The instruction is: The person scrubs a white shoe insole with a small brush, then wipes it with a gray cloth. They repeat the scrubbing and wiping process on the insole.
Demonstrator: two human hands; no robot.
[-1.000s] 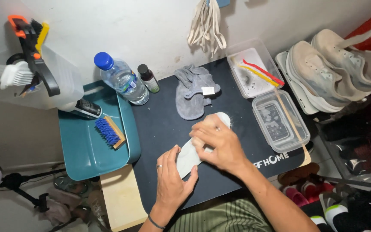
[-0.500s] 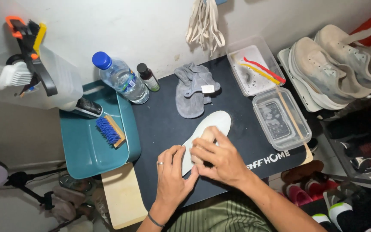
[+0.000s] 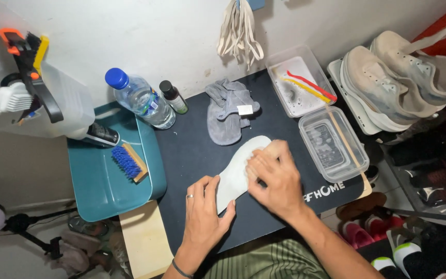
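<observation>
Under both hands (image 3: 243, 196), insole (image 3: 236, 173) lies half hidden.

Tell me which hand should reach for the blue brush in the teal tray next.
Left, probably. The left hand rests on the near end of the white insole, on the side toward the teal tray with the blue brush. The right hand presses the insole's middle, farther away.
</observation>
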